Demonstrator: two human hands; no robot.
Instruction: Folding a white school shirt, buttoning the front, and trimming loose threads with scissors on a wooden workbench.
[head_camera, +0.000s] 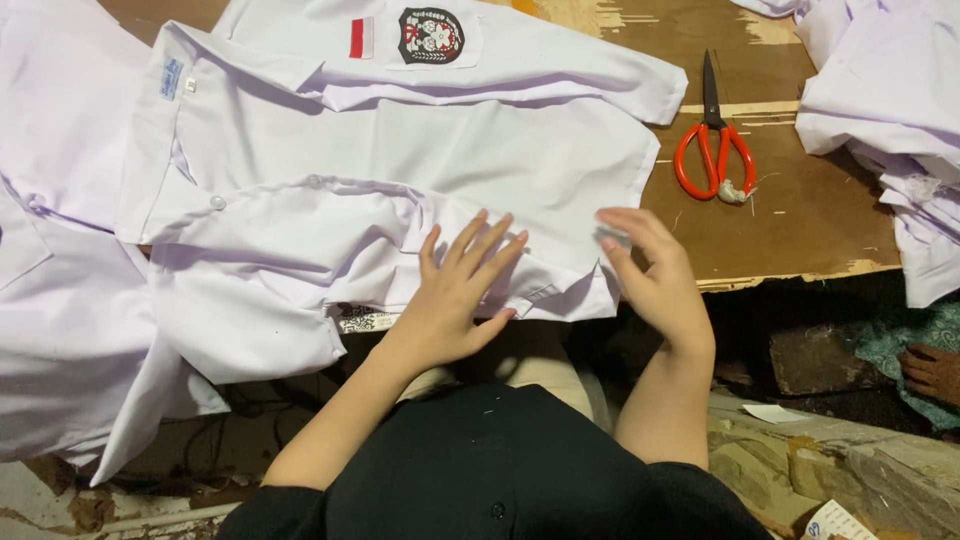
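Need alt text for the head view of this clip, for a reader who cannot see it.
A person's left hand lies flat on a white shirt spread over a wooden table, while the right hand touches the shirt's edge. Orange-handled scissors lie to the right, beside a pile of white garments.

- A white shirt (400, 180) lies spread on a brown wooden table (790, 230), its chest pocket bearing 1 dark badge (431, 36).
- The left hand (455, 295) presses flat on the shirt's lower edge, fingers spread.
- The right hand (655, 275) hovers open at the hem.
- Red-handled scissors (714, 150) lie closed on the table, beside more white cloth (890, 110).
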